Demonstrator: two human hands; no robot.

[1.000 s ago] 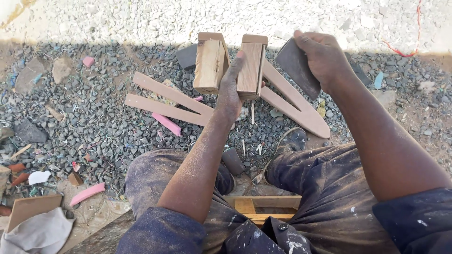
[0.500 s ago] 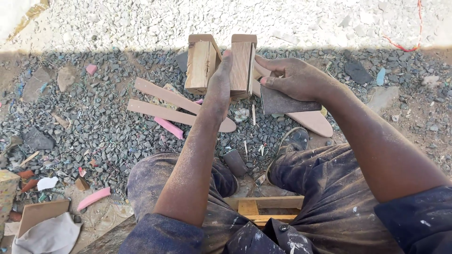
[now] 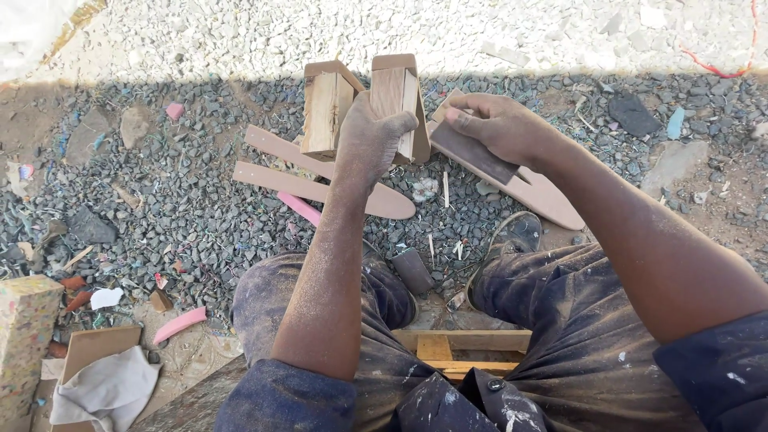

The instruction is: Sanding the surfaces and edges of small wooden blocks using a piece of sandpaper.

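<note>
My left hand (image 3: 370, 138) grips a wooden piece made of two upright box-like blocks (image 3: 326, 108), holding the right block near its middle. My right hand (image 3: 500, 128) holds a dark flat sanding pad (image 3: 472, 152) just to the right of that block, close to its side. Both forearms are dusty. Long flat wooden slats with rounded ends (image 3: 320, 186) lie on the gravel under the piece, and another slat (image 3: 552, 200) lies under my right hand.
Dark gravel (image 3: 176, 216) covers the ground, with pale gravel (image 3: 480, 32) beyond. A pink strip (image 3: 180, 324), cardboard and cloth (image 3: 100, 384) and a speckled foam block (image 3: 24, 336) lie at the left. A wooden stool frame (image 3: 456, 352) shows between my knees.
My right hand has brought the dark pad down from above the slats to the right side of the wooden piece. My left hand has kept its grip on the piece.
</note>
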